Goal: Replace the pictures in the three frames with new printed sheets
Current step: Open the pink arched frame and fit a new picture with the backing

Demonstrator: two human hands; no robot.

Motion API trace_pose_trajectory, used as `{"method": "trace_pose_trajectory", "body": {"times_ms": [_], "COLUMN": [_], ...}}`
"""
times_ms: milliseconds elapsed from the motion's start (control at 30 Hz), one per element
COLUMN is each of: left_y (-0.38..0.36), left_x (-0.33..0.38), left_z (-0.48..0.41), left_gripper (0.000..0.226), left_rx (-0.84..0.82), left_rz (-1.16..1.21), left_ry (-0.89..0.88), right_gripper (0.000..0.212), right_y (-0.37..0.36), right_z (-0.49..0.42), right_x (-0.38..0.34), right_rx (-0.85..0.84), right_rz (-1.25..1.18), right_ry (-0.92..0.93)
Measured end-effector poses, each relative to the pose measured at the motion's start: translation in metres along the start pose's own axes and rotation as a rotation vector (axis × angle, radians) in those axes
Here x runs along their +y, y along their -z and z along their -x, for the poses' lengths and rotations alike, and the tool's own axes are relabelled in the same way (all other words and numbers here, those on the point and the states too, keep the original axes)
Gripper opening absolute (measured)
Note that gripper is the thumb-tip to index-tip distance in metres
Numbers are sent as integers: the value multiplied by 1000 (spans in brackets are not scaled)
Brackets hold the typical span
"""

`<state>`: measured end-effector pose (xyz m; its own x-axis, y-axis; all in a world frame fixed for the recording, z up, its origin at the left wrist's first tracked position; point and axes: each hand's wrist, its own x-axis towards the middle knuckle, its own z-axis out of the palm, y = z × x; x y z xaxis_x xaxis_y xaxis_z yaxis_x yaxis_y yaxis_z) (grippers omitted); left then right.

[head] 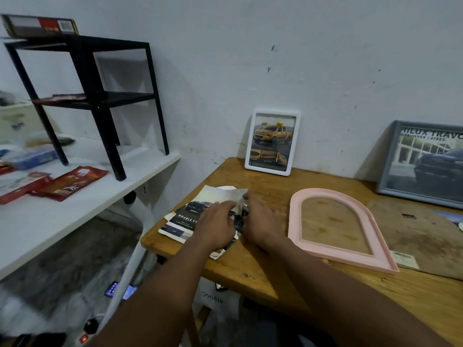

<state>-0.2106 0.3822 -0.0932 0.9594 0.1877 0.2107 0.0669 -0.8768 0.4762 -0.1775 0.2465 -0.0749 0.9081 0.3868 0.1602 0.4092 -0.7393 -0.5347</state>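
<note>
From the head view, you are at the left corner of the bench (263,274), both hands over the stack of printed sheets (179,220) that lies near its edge. Your left hand (215,222) rests on the stack with its fingers (231,206) curled onto the lifted sheet (223,194), and your right hand (260,220) pinches that sheet's upper corner, so both are grasping it, its pale back turned up. The pink arched frame (295,221) lies flat just to the right of your right hand, holding no picture, with bench wood showing through its opening. Its brown backing board (426,239) lies on the far side of it. The white frame (271,142) and the grey frame (423,161) lean on the wall, each showing a truck print; you cannot tell from here whether those are old or new. The step in hand looks like separating one sheet for the pink frame. Next, peel it clear of the stack without creasing it, then fit it to the arch, which may call for trimming.
</note>
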Motion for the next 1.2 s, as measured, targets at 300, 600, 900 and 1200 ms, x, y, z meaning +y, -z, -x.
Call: {"method": "trace_pose_trajectory", "body": {"times_ms": [300,600,900,1200], "left_y": [-2,-6,-54,-69], "left_x": [15,56,130,131], "left_z": [-3,-25,-23,-24], "left_gripper": [47,42,37,40], "left_rx": [21,34,-197,-169], "left_rz": [27,-84,162,144], "left_ry": [-6,-74,-202,-187], "right_gripper": [63,56,52,54], "right_y": [43,162,141,118], "right_z": [-25,-14,24,29], "right_x": [18,104,185,192], "right_rx": [318,302,196,121], "right_rz": [-371,-280,-53,206], "right_ry": [-136,-123,-207,-208]}}
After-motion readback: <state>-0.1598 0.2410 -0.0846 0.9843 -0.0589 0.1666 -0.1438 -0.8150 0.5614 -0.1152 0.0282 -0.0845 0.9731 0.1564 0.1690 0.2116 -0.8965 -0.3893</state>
